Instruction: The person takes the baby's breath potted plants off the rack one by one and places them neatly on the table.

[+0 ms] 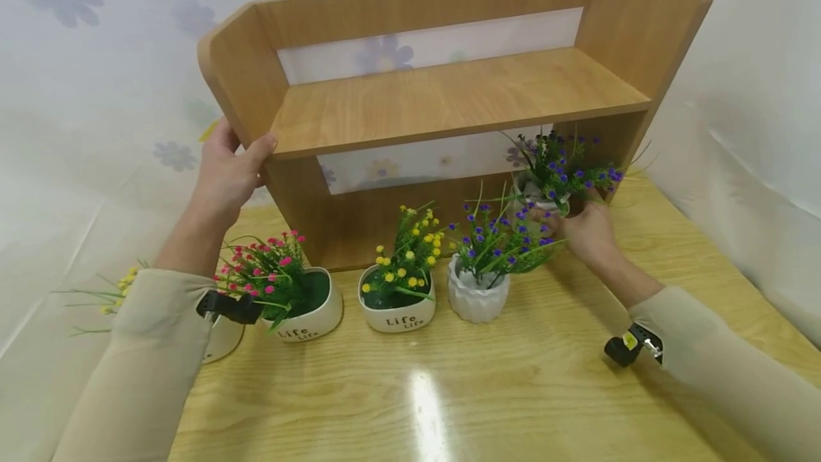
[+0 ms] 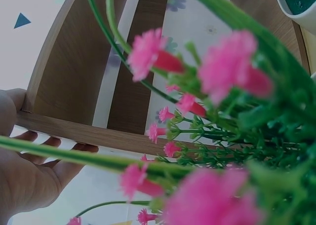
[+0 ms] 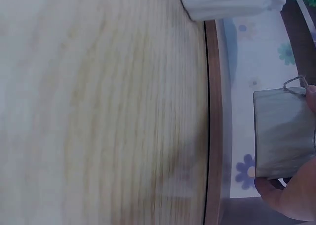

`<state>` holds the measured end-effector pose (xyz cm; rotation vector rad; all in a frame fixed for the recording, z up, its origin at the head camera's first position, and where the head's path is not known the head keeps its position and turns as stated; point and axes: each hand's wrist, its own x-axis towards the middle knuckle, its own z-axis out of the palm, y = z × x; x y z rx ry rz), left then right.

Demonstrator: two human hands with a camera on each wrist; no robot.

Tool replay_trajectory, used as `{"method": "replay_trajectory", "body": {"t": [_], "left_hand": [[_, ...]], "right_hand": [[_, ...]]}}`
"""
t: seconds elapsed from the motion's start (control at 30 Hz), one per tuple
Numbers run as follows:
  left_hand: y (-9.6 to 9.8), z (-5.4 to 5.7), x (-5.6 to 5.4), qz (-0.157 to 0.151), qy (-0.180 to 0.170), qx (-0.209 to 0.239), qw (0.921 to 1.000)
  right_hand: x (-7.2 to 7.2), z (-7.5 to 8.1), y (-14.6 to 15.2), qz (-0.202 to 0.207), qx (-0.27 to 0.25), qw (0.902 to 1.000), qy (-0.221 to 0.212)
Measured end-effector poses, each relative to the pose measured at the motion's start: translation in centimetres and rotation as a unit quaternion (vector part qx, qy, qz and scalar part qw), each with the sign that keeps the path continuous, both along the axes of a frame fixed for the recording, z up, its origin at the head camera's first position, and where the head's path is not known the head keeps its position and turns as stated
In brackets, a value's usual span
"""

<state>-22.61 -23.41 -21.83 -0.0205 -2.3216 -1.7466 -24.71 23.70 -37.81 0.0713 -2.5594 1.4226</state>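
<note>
My left hand [image 1: 227, 170] grips the left side of a two-tier wooden shelf [image 1: 449, 98], thumb at the front edge and fingers around the outside. In the left wrist view the hand [image 2: 29, 175] shows at the panel, partly behind blurred pink flowers [image 2: 222, 67]. At the shelf's lower right, my right hand [image 1: 586, 230] holds a potted plant [image 1: 558, 170] with purple-blue flowers, inside the lower opening. The right wrist view shows fingers and thumb around its pale pot [image 3: 281, 131]. A white ribbed pot [image 1: 477, 294] with similar flowers stands just in front of it.
On the wooden table [image 1: 500, 391], a white pot with yellow flowers [image 1: 400, 312] and one with pink flowers [image 1: 314, 305] stand before the shelf. Another pot [image 1: 224, 337] at far left is partly hidden by my left sleeve. A flower-patterned backdrop [image 1: 128, 77] hangs behind.
</note>
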Motion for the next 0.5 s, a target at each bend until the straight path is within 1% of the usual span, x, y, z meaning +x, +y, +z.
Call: {"method": "replay_trajectory", "body": {"t": [0.03, 0.13, 0.23, 0.37, 0.43, 0.5], "left_hand": [[0.0, 0.0, 0.0, 0.000, 0.000, -0.002, 1.0000], [-0.2, 0.0, -0.1, 0.001, -0.002, -0.003, 1.0000], [-0.3, -0.1, -0.2, 0.004, 0.000, -0.005, 1.0000], [-0.4, -0.1, -0.4, 0.003, 0.002, -0.005, 1.0000], [-0.4, -0.1, -0.4, 0.003, 0.003, -0.006, 1.0000], [-0.4, -0.1, -0.4, 0.002, 0.002, -0.003, 1.0000]], "right_hand": [[0.2, 0.1, 0.1, -0.006, 0.017, 0.9998, 0.008], [0.6, 0.2, 0.2, -0.013, 0.035, 0.9988, 0.031], [1.0, 0.3, 0.3, -0.015, 0.033, 0.9983, 0.045], [1.5, 0.4, 0.5, -0.008, -0.001, 0.9994, 0.033], [1.9, 0.4, 0.7, -0.004, -0.022, 0.9996, 0.017], [2.3, 0.5, 0.9, -0.007, -0.032, 0.9995, -0.002]]}}
